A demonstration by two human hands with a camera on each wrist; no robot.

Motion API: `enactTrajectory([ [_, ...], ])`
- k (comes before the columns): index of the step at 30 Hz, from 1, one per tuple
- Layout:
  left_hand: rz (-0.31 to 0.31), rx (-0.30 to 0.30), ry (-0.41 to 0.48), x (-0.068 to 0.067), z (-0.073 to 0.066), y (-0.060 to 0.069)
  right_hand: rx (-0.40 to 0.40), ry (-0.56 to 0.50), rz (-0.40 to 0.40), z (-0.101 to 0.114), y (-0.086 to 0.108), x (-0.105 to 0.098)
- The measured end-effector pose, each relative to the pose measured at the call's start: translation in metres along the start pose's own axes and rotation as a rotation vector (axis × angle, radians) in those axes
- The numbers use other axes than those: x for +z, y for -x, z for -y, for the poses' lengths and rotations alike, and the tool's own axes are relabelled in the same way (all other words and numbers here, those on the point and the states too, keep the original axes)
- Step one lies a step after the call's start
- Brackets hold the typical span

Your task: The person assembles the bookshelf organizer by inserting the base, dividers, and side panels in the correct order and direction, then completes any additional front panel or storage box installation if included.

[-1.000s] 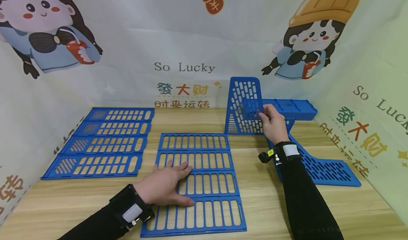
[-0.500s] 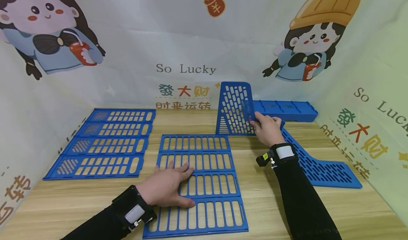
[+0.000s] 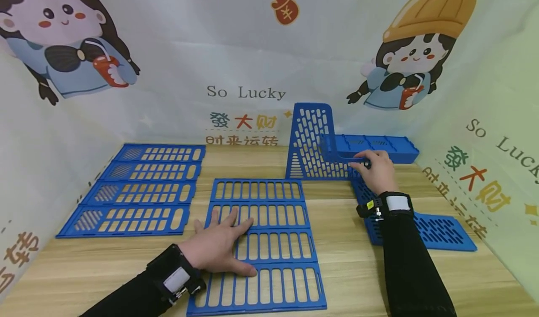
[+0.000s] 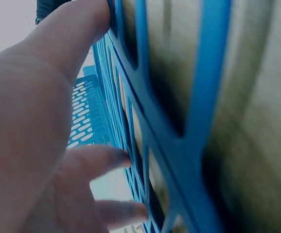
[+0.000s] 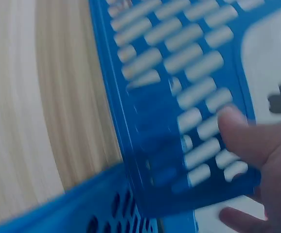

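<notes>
In the head view, a blue perforated side panel [image 3: 311, 139], shaped like the side of a magazine file, stands upright behind the slatted panel. My right hand [image 3: 376, 169] pinches the top edge of its low right end. In the right wrist view the thumb [image 5: 237, 131] lies on the perforated face, with the fingers partly hidden behind. My left hand [image 3: 216, 244] rests with spread fingers on the left side of a flat blue slatted panel [image 3: 280, 262] made of several joined sections. The left wrist view shows those fingers [image 4: 101, 162] touching the slats.
Another flat blue panel [image 3: 141, 198] with several sections lies at the left. A second perforated side panel [image 3: 446, 230] lies flat at the right, partly under my right arm. Behind it sits a long blue piece [image 3: 391, 146] against the printed cloth backdrop [image 3: 244, 50].
The upright side panel has moved left, its lower edge now close to the slatted panel. My right hand went left with it, then shifted right along its edge. My left hand stays put.
</notes>
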State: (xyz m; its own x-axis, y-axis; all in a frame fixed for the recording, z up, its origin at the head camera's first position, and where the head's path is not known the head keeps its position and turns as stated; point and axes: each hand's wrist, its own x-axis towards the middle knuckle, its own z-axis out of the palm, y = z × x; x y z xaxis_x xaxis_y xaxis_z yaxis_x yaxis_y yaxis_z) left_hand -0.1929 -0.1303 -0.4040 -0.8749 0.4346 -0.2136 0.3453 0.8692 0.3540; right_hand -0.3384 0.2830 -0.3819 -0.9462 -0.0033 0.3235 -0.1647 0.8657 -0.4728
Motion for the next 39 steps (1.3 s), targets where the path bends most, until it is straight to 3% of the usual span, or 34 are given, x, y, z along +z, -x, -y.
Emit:
enactTrajectory([
  [4, 0.012, 0.024, 0.007, 0.000, 0.003, 0.000, -0.002, -0.049, 0.006, -0.007, 0.000, -0.006],
  [7, 0.008, 0.035, 0.006, -0.001, 0.002, 0.000, -0.040, -0.062, 0.032, 0.000, -0.001, -0.004],
  [16, 0.023, 0.040, 0.006, -0.002, 0.000, -0.001, -0.154, -0.175, 0.178, 0.052, -0.002, 0.044],
  [18, 0.028, 0.035, 0.003, -0.002, -0.001, -0.001, -0.137, -0.203, 0.193, 0.058, 0.000, 0.050],
  [26, 0.028, 0.035, 0.006, -0.002, -0.002, -0.002, 0.116, -0.189, 0.138, 0.064, 0.006, 0.055],
  [32, 0.031, 0.033, 0.013, -0.002, -0.002, -0.002, 0.148, -0.211, 0.201, 0.069, 0.006, 0.056],
  [39, 0.033, 0.036, 0.000, -0.003, -0.001, -0.001, 0.113, -0.379, 0.306, 0.071, 0.008, 0.063],
])
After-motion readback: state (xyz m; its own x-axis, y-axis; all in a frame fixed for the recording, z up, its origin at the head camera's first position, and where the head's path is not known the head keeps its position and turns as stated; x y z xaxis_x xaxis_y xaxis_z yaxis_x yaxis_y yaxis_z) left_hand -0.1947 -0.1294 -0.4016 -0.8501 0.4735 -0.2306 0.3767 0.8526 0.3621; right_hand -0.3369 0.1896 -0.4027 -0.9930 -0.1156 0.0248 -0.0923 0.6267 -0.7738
